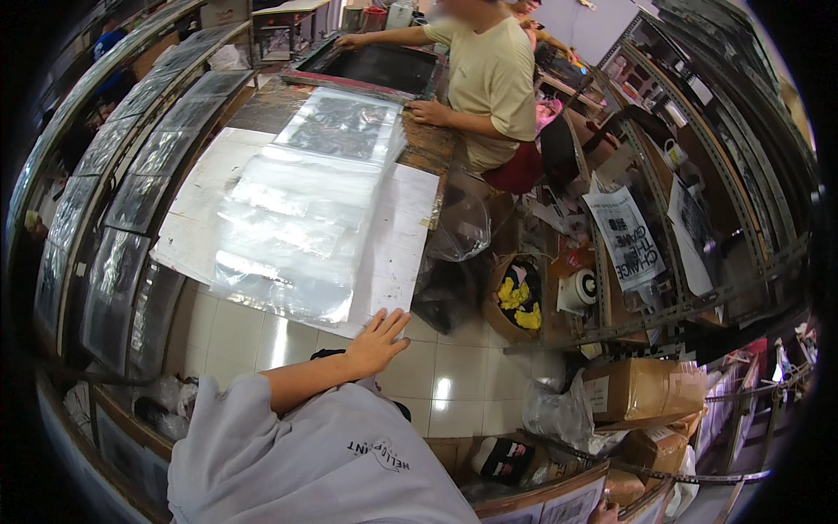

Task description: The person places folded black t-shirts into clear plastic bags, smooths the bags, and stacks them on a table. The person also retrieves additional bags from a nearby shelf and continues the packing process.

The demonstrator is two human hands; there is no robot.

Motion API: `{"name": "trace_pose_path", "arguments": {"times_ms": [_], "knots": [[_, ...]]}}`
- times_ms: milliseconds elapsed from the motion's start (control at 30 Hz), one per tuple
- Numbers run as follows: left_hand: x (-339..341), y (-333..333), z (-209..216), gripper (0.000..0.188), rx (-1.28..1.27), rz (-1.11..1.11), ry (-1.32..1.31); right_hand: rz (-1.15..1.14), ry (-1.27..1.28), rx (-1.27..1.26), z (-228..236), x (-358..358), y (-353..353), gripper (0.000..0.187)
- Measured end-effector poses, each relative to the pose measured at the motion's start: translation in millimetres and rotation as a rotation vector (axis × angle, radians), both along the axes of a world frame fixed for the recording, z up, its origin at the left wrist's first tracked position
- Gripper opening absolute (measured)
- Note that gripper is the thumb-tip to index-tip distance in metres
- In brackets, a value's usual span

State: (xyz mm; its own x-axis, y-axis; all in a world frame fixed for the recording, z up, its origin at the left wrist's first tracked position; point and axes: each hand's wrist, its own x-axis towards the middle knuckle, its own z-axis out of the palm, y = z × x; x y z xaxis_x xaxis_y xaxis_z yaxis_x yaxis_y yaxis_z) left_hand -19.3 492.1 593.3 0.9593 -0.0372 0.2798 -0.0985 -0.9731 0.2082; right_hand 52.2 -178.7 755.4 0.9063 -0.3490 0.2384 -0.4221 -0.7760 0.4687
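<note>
My left hand (pixel 380 343) is open, its fingers spread at the near right corner of a white board (pixel 397 236) on the worktable. Overlapping clear plastic sheets (pixel 292 218) lie on that board, their near edge just beyond my hand. At the lower right edge of the picture, my right hand (pixel 602 513) shows only in part, its fingers closed over the edge of a wood-framed panel (pixel 559 502). At the table's far end, a co-worker in a pale yellow shirt rests both hands on a dark framed screen (pixel 371 68) and the table near it.
Racks of plastic sheets (pixel 131 201) line the left. To the right stand metal shelving (pixel 690 175), a carton with yellow and black cloth (pixel 521 297), and stacked cardboard boxes (pixel 646 390). A clear plastic bag (pixel 460 223) hangs beside the table. Tiled floor (pixel 454 375) shows between.
</note>
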Motion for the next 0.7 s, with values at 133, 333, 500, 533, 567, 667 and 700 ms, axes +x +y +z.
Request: {"name": "trace_pose_path", "arguments": {"times_ms": [133,333,500,533,567,667,700], "knots": [[-1,0,1,0.037,0.023,-0.008,0.021,-0.018,-0.020,-0.012,-6,-1,-14,0.065],[-3,0,5,0.036,0.086,-0.013,0.013,-0.155,0.001,0.246,14,0,22,0.053],[-5,1,2,0.039,0.051,-0.022,0.015,-0.155,-0.007,0.308,14,0,11,0.052],[-5,1,0,0.039,0.048,-0.022,0.007,-0.152,-0.011,0.316,12,-1,7,0.052],[-5,1,-1,0.039,0.054,-0.027,0.011,-0.148,-0.013,0.322,10,-2,2,0.052],[-5,3,-3,0.040,0.075,-0.034,0.031,-0.137,-0.018,0.353,4,-1,-7,0.051],[-4,3,-5,0.039,0.081,-0.038,0.042,-0.136,-0.023,0.360,2,0,-10,0.051]]}}
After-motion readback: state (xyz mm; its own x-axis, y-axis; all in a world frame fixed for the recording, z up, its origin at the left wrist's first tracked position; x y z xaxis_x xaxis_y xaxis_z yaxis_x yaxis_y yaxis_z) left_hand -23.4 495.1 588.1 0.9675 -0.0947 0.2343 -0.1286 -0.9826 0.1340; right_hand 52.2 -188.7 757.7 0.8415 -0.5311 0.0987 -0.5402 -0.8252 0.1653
